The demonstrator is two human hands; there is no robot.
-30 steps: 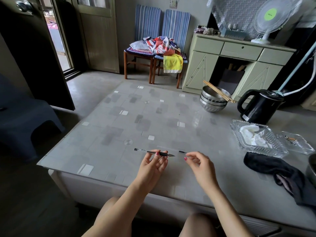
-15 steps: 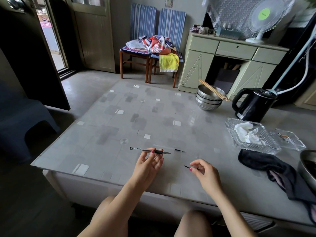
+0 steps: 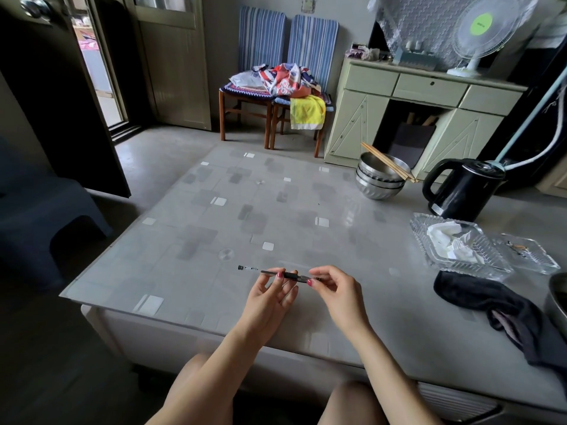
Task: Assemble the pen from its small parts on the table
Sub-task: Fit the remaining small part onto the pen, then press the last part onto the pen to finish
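Where the room is dim, a grey patterned surface fills the middle. Left hand pinches the pen above its near edge; right hand pinches the pen's tip end. Bowls, kettle, glass tray sit right.

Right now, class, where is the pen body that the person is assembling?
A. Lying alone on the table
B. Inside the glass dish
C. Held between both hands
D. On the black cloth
C: the left hand and right hand both pinch the pen body above the table.
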